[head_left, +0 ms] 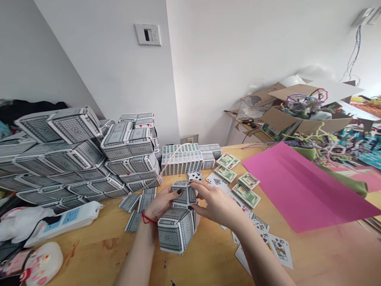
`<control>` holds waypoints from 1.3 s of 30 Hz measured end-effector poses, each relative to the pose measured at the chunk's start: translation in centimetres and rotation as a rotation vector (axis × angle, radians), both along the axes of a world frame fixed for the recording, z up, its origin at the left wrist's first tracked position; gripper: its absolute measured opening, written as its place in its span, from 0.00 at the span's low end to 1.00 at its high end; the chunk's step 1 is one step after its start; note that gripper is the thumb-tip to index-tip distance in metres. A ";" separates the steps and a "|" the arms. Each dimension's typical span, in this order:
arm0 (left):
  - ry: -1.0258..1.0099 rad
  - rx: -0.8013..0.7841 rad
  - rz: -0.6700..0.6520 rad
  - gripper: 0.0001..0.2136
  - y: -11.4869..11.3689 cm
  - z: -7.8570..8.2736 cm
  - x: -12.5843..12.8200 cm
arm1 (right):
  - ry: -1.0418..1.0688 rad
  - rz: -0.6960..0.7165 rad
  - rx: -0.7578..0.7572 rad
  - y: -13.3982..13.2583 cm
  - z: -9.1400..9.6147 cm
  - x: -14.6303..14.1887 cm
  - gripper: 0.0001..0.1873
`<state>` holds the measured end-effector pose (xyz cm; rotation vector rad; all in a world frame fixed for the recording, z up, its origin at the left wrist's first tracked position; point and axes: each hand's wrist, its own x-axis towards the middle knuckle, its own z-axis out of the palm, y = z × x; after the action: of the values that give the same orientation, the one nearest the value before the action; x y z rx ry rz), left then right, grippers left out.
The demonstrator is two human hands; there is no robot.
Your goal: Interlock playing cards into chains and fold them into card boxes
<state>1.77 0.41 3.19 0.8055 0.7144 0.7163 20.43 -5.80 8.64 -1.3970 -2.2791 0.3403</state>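
A small block folded from playing cards (184,194), grey-patterned backs outward, is held between both hands near the middle of the table. My left hand (162,204), with a red string on its wrist, grips its left side, thumb on the front face. My right hand (212,198) closes on its right side with thumb and fingers. Just nearer to me is a larger card block (175,230), touching or joined to the small one; I cannot tell which. Loose face-up cards (278,248) lie under and beside my right forearm. Several cards (135,208) lie back-up left of my left hand.
Stacked card blocks (86,174) rise at the left, beside a row of card blocks (181,159) against the wall. Green card packs (245,194) and a pink sheet (309,186) lie to the right. A power strip (65,222) sits at the left; an open carton (306,123) stands back right.
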 end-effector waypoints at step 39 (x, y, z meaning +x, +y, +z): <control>0.576 0.311 0.033 0.31 -1.6 5.7 -2.2 | -0.056 0.004 0.146 -0.8 0.3 -2.5 0.23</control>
<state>-0.41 -1.19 8.91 1.3129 1.1504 0.6345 17.90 -6.60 8.99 -1.3441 -2.3014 0.1339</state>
